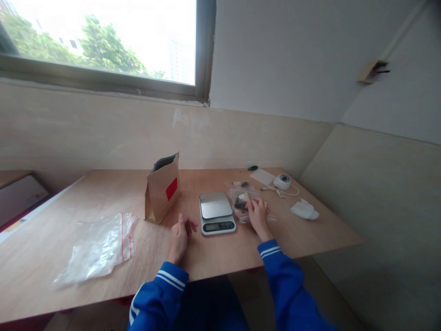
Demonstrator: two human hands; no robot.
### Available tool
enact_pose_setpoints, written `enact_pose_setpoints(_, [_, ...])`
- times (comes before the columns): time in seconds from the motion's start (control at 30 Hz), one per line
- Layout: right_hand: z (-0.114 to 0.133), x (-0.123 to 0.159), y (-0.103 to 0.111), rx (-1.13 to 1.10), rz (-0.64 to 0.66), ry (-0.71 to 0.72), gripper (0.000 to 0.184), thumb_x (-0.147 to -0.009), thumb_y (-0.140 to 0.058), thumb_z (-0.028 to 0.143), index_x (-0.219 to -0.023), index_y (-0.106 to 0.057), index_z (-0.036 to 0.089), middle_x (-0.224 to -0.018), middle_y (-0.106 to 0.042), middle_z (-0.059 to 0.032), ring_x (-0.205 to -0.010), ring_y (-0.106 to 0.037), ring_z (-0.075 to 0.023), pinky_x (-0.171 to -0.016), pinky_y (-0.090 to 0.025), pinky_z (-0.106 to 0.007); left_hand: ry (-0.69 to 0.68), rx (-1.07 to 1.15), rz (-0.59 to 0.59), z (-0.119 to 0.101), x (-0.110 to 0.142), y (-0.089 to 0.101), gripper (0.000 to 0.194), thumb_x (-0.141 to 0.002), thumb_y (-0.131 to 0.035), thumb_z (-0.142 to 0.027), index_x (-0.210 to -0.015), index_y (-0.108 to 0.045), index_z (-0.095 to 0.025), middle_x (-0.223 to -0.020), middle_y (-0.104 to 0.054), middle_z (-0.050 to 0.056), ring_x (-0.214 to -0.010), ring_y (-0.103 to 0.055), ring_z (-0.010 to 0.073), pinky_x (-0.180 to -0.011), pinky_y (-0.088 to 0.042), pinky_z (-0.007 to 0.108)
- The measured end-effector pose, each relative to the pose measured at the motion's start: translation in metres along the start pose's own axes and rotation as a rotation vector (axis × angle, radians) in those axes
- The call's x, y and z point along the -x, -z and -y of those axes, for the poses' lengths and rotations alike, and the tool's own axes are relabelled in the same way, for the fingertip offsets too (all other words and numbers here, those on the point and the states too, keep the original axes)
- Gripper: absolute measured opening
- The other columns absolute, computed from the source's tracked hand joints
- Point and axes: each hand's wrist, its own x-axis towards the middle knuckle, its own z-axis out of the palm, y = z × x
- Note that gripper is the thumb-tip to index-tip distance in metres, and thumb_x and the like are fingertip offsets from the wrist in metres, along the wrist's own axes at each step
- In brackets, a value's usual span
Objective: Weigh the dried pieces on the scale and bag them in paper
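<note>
My right hand (258, 215) is over a small clear zip bag (237, 215) with dark pieces in it. Its fingers are closed at the bag's right side, and what they pinch is hidden. My left hand (179, 235) rests at the table's front, palm inward, fingers loosely bent and apart, holding nothing. Between the hands sits a white kitchen scale (216, 207) with a bare steel plate; its display cannot be read. Behind my left hand stands a brown paper pouch (161, 195) with a red label, its top open.
A large clear zip bag (98, 250) lies flat at left. Another small bag (243, 185) lies behind the one at my right hand. Farther right are a white round device (282, 181) with a cable, a crumpled white tissue (305, 209), a paper sheet (262, 177) and a green-handled tool (252, 168).
</note>
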Motion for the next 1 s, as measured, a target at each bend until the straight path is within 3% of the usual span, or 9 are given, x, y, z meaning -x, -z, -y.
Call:
enact_pose_setpoints(0.17, [-0.01, -0.032, 0.007, 0.13, 0.198, 0.147, 0.055, -0.096, -0.026, 0.044, -0.071, -0.068, 0.019, -0.063, -0.066, -0.0079, -0.067, -0.056, -0.0196, -0.077, -0.033, -0.034, 0.002, 0.01, -0.006, 0.0, -0.001, 0.0, 0.067, -0.088, -0.02, -0.061, -0.061, -0.062, -0.017, -0.053, -0.056, 0.003, -0.045, -0.045, 0.0124, -0.046, -0.034, 0.026])
enact_pose_setpoints(0.3, [-0.015, -0.055, 0.011, 0.236, 0.195, 0.206, 0.052, -0.096, -0.03, 0.044, -0.074, -0.07, 0.018, -0.067, -0.067, -0.011, -0.072, -0.058, -0.0235, -0.077, -0.032, -0.036, 0.006, -0.008, -0.004, 0.0, -0.001, 0.0, 0.067, -0.087, -0.019, -0.061, -0.061, -0.062, -0.017, -0.053, -0.056, 0.003, -0.045, -0.045, 0.0125, -0.045, -0.034, 0.026])
enact_pose_setpoints(0.43, [-0.017, -0.062, 0.006, 0.197, 0.169, 0.197, 0.051, -0.097, -0.027, 0.041, -0.079, -0.067, 0.016, -0.083, -0.067, -0.0124, -0.085, -0.056, -0.0254, -0.08, -0.031, -0.038, -0.001, 0.003, -0.001, 0.002, -0.002, 0.001, 0.066, -0.088, -0.02, -0.06, -0.062, -0.062, -0.015, -0.053, -0.057, 0.004, -0.045, -0.045, 0.0121, -0.045, -0.035, 0.025])
enact_pose_setpoints(0.6, [-0.013, -0.027, 0.018, 0.017, -0.108, 0.087, 0.041, -0.096, -0.026, 0.039, -0.098, -0.06, 0.017, -0.112, -0.057, -0.0135, -0.102, -0.051, -0.026, -0.086, -0.033, -0.04, 0.015, 0.043, 0.0, 0.006, -0.003, 0.001, 0.066, -0.088, -0.02, -0.059, -0.063, -0.062, -0.015, -0.053, -0.056, 0.003, -0.045, -0.046, 0.0123, -0.044, -0.033, 0.025])
enact_pose_setpoints(0.7, [-0.009, 0.009, 0.029, -0.017, -0.208, 0.022, 0.033, -0.094, -0.033, 0.039, -0.101, -0.057, 0.017, -0.112, -0.054, -0.0152, -0.105, -0.049, -0.0276, -0.088, -0.035, -0.042, 0.02, 0.03, 0.008, 0.006, -0.003, 0.0, 0.066, -0.088, -0.019, -0.06, -0.063, -0.062, -0.016, -0.053, -0.055, 0.003, -0.045, -0.045, 0.0125, -0.044, -0.033, 0.025])
enact_pose_setpoints(0.83, [-0.012, 0.042, 0.023, 0.006, -0.136, -0.02, 0.037, -0.088, -0.042, 0.044, -0.11, -0.054, 0.017, -0.115, -0.051, -0.0175, -0.105, -0.049, -0.0315, -0.086, -0.038, -0.047, 0.01, 0.007, 0.019, 0.004, -0.002, 0.0, 0.065, -0.087, -0.019, -0.061, -0.064, -0.061, -0.017, -0.054, -0.056, 0.003, -0.047, -0.045, 0.0135, -0.047, -0.034, 0.026])
enact_pose_setpoints(1.0, [-0.027, 0.033, 0.005, -0.038, -0.016, 0.041, 0.044, -0.087, -0.043, 0.043, -0.121, -0.05, 0.016, -0.129, -0.046, -0.0187, -0.116, -0.045, -0.0323, -0.09, -0.039, -0.049, 0.016, 0.021, 0.004, 0.002, -0.001, 0.0, 0.065, -0.087, -0.02, -0.062, -0.064, -0.061, -0.017, -0.053, -0.056, 0.003, -0.046, -0.045, 0.0135, -0.046, -0.033, 0.026])
